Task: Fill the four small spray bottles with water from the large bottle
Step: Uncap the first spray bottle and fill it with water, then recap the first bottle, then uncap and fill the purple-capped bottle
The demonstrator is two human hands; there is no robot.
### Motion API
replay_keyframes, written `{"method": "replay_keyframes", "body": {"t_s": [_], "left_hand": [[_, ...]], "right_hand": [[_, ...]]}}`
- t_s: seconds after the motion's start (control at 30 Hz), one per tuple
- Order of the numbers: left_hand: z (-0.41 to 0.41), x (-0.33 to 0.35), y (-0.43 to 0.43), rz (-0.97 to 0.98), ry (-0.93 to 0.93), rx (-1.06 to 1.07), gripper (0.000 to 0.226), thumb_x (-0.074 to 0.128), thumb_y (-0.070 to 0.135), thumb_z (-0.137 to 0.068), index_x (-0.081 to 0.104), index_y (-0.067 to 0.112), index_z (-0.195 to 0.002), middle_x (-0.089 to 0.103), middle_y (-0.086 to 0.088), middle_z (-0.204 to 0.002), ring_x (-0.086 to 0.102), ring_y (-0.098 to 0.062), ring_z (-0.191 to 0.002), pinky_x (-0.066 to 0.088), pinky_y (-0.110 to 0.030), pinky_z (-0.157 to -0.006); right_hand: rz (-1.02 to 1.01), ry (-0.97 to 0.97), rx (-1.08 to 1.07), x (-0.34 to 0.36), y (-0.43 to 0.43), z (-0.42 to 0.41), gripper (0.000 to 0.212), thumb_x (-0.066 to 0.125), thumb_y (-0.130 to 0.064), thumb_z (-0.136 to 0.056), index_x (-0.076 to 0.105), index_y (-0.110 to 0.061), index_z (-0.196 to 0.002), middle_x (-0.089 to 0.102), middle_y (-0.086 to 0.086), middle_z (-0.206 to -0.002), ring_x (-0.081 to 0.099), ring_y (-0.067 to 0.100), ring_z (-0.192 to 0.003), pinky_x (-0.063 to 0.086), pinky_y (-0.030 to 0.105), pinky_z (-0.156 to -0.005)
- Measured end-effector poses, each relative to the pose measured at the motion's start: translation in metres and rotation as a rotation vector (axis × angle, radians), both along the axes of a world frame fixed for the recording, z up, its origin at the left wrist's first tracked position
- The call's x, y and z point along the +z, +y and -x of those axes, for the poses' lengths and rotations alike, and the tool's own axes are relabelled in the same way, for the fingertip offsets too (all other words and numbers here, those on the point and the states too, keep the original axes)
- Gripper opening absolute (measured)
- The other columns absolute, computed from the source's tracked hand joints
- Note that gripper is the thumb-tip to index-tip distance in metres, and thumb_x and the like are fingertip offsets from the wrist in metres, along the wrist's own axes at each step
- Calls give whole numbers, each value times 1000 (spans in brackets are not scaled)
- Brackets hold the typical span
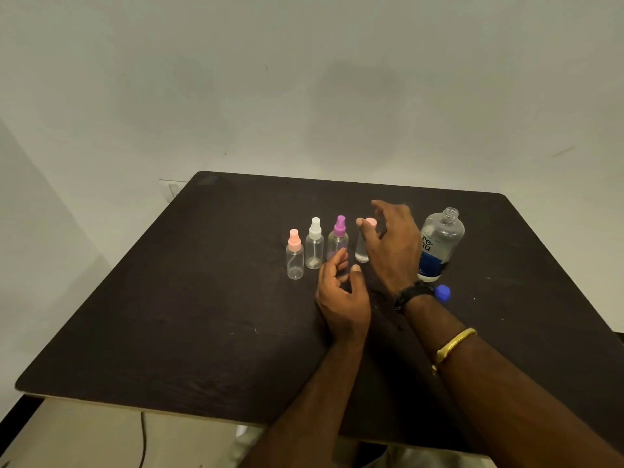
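Observation:
Several small clear spray bottles stand in a row on the dark table (169, 315): one with a pink top (294, 254), one with a white top (314, 243), one with a purple top (338, 238), and a fourth with a pink top (363, 244), partly hidden. My right hand (393, 244) hovers over that fourth bottle, fingers spread, thumb near its pink top. My left hand (341, 295) rests just in front of the purple-topped bottle, fingers loosely curled and empty. The large clear bottle (439, 244) with a blue label stands uncapped at the right.
A blue cap (443, 293) lies on the table in front of the large bottle, next to my right wrist. A white wall rises behind the table. A dark cable (143, 440) hangs below the table's front edge.

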State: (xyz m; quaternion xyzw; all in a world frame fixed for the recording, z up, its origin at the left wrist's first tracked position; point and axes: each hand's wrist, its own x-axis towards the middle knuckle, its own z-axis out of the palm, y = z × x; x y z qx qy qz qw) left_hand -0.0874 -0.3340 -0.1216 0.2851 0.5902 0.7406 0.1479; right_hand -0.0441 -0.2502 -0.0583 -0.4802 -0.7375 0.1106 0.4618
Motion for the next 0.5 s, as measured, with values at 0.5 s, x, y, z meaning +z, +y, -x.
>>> {"method": "replay_keyframes", "body": {"t_s": [0.5], "left_hand": [[3, -4, 0, 28, 7, -22, 40, 62, 4, -90, 63, 17, -128, 69, 2, -123, 66, -7, -113, 59, -38, -94]], "right_hand": [[95, -66, 128, 0, -8, 28, 34, 64, -35, -99, 68, -22, -129, 75, 3, -117, 71, 19, -100, 59, 42, -91]]}}
